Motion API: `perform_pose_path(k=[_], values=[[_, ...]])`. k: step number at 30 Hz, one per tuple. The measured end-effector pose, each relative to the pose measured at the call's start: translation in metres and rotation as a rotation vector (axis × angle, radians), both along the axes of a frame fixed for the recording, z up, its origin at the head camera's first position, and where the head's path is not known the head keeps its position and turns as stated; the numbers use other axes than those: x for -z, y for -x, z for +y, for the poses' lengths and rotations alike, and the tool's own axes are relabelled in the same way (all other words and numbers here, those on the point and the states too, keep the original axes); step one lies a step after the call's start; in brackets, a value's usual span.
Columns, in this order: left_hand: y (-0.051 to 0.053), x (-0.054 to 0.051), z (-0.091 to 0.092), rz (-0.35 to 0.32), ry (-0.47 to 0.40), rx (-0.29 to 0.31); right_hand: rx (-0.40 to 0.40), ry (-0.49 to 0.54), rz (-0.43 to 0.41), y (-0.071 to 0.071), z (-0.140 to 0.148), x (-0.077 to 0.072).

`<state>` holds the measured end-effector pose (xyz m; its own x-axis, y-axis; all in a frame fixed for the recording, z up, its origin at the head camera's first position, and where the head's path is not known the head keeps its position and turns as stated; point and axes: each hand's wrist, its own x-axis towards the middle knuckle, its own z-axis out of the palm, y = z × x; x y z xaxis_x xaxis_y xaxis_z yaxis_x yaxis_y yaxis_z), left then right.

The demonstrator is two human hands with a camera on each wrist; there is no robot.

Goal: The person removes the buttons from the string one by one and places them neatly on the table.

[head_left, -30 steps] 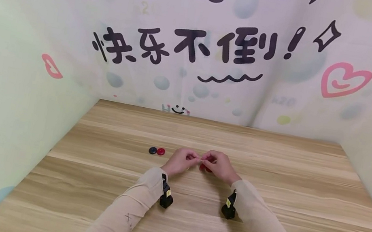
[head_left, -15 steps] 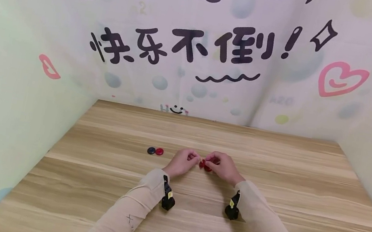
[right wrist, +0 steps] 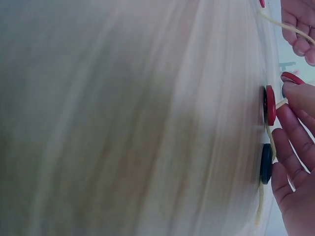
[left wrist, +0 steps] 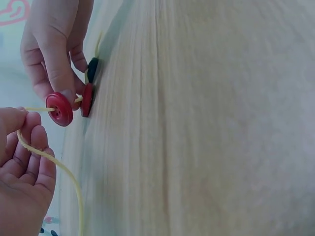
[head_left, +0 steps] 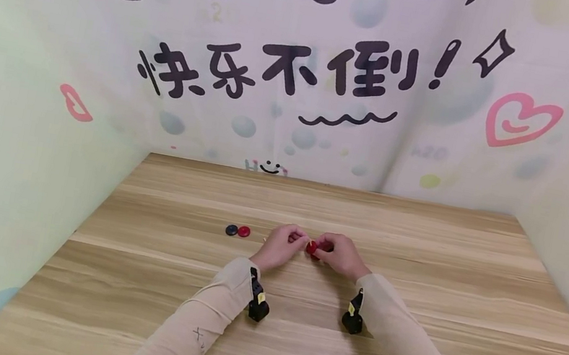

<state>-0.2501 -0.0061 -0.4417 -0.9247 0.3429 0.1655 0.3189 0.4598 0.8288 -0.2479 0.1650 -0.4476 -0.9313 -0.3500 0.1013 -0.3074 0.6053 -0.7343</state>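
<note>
My left hand (left wrist: 22, 172) pinches a yellow string (left wrist: 74, 182) between thumb and forefinger, and its loose end curves down below the hand. The string runs through a red button (left wrist: 59, 109) with several holes. My right hand (head_left: 342, 255) pinches this red button at its edge with thumb and fingers. Farther along the string, a second red button (right wrist: 270, 105) stands near the tabletop with a dark button just behind it. Another dark button (right wrist: 266, 163) is strung below them, under the right hand's fingers. In the head view both hands are close together.
On the wooden table (head_left: 256, 348), a dark blue button (head_left: 231, 230) and a red button (head_left: 244, 232) lie side by side, left of the hands. A printed cloth wall (head_left: 213, 128) stands behind the table.
The hands were nearly touching and have drawn slightly apart. The held red button, low and mostly hidden before, now shows raised between them.
</note>
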Motion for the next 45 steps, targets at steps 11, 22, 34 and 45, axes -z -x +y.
perform_pose_path(k=[11,22,34,45], values=[[0.002,0.005,-0.008,-0.040,0.006,-0.007,0.076,0.024,0.020,0.000,-0.001,0.000],[0.001,0.003,-0.012,-0.085,0.002,-0.006,0.038,0.079,0.009,0.000,-0.002,-0.002],[0.003,0.003,-0.014,-0.026,-0.022,-0.006,-0.045,0.074,0.013,-0.003,-0.002,-0.004],[-0.001,0.007,-0.014,-0.092,-0.088,0.064,0.000,0.109,0.029,-0.004,-0.006,-0.009]])
